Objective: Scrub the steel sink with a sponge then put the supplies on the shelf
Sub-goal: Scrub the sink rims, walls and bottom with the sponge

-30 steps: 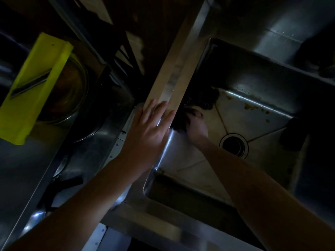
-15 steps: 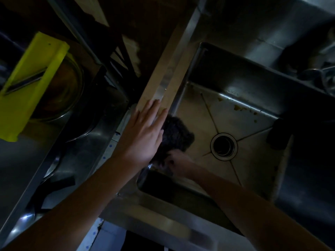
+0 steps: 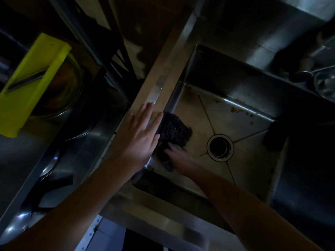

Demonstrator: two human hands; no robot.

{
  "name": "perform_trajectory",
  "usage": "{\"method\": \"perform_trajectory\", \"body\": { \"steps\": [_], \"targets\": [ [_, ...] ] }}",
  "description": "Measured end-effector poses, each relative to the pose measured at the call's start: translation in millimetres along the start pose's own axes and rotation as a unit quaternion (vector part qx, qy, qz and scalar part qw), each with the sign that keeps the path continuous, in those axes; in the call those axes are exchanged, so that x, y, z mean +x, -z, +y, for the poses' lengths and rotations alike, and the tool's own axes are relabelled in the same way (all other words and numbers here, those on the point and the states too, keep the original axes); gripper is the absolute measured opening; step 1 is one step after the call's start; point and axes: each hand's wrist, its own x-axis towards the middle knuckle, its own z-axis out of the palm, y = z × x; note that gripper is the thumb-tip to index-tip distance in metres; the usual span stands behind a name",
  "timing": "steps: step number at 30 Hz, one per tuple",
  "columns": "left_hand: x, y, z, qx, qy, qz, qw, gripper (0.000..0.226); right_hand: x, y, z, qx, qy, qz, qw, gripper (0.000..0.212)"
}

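We look down on a dim kitchen with a steel surface and a steel sink (image 3: 226,84) set into it. The sink fills the picture from the middle out to 3 o'clock. Its round drain (image 3: 220,147) sits just right of the middle. Brown spots (image 3: 235,109) dot the sink floor near the back wall, toward 1 o'clock.

The dark sponge (image 3: 174,129) lies on the sink floor, right against the left wall, at the middle of the picture. The right hand (image 3: 178,156) is on the near edge of the sponge. Its fingers are blurry, so we cannot tell if they pinch the sponge or only press on it.

The left hand (image 3: 140,136) lies flat on the sink's left rim, just beside the sponge. Its fingers are straight and hold nothing.

At 9 o'clock a yellow slicer (image 3: 30,84) rests across a glass bowl (image 3: 70,84). At 2 o'clock we see a metal bowl (image 3: 325,84).
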Motion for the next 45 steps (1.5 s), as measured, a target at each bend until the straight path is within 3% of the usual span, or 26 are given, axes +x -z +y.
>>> {"method": "perform_trajectory", "body": {
  "steps": [13,16,22,26,28,30,33,37,41,45],
  "targets": [
    [0.7,-1.8,-1.5,0.058,-0.009,0.003,0.998,0.053,76.5,85.9,55.3,0.086,-0.162,0.087,0.979,0.064],
    [1.2,-1.5,-1.0,0.051,-0.01,0.002,0.999,0.056,75.3,87.5,49.2,0.064,-0.163,0.081,0.981,0.062],
    [-1.2,-2.0,-2.7,0.032,-0.007,0.006,0.999,0.055,28.3,53.2,31.3,-0.087,-0.06,0.058,0.993,0.044],
    [-2.2,-2.9,-2.8,0.029,-0.012,0.016,0.999,0.051,-5.8,38.5,33.6,-0.197,0.139,0.006,0.97,0.049],
    [-2.5,-2.8,-2.1,0.02,-0.015,0.014,1.0,0.053,-21.8,31.0,35.2,-0.207,0.188,-0.006,0.96,0.051],
    [-2.6,-2.1,-1.1,0.015,-0.014,0.009,1.0,0.055,-27.5,22.8,38.5,-0.19,0.169,-0.026,0.967,0.043],
    [-1.8,-1.1,-1.4,0.024,-0.01,0.007,1.0,0.056,-19.5,24.1,44.5,-0.119,0.045,-0.043,0.991,0.056],
    [-1.7,-1.3,-2.6,0.049,-0.012,0.008,0.999,0.053,6.8,50.4,46.0,-0.092,-0.013,-0.024,0.995,0.064],
    [-1.0,-2.5,-0.2,0.058,-0.008,0.014,0.998,0.055,41.6,81.3,57.3,-0.007,-0.1,0.02,0.995,0.06],
    [-0.2,-2.7,-1.5,0.063,-0.014,0.002,0.998,0.058,52.8,97.9,64.0,0.026,-0.133,0.032,0.99,0.041]
  ]
}}
